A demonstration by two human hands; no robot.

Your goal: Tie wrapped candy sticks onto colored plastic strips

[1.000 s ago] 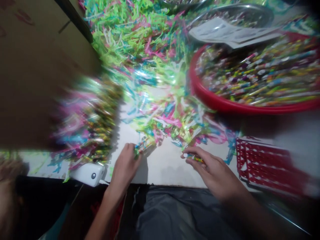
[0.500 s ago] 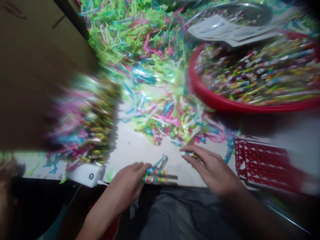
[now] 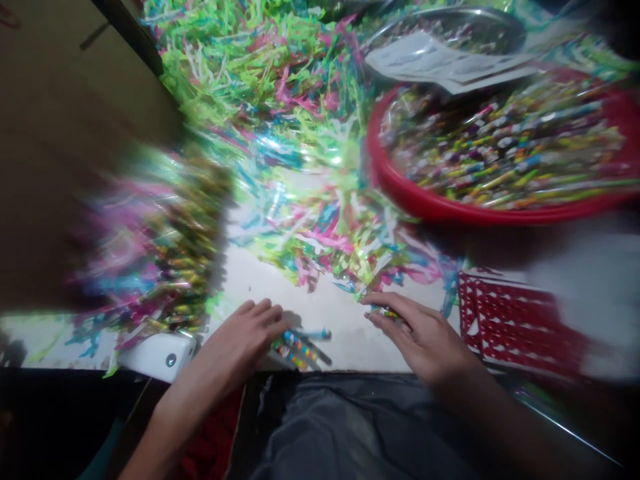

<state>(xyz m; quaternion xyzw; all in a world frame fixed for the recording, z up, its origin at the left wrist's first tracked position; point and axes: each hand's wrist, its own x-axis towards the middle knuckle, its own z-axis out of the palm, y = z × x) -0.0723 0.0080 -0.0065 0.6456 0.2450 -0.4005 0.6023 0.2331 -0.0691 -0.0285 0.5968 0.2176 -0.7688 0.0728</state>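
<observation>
Left hand point(image 3: 240, 340) lies open, fingers spread, just beside striped sticks point(image 3: 299, 349) on the counter point(image 3: 350, 340); right hand point(image 3: 420, 335) pinches a short striped stick point(image 3: 387, 313). Shredded plastic point(image 3: 300, 227) and a red basin point(image 3: 395, 180) lie beyond.

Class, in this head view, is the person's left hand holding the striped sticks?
No, the left hand rests open beside the striped sticks, which lie on the white surface.

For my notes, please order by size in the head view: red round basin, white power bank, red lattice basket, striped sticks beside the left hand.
1. Red round basin
2. Red lattice basket, blurred
3. White power bank and striped sticks: they look alike, and nearness to the camera makes it unsure.
</observation>
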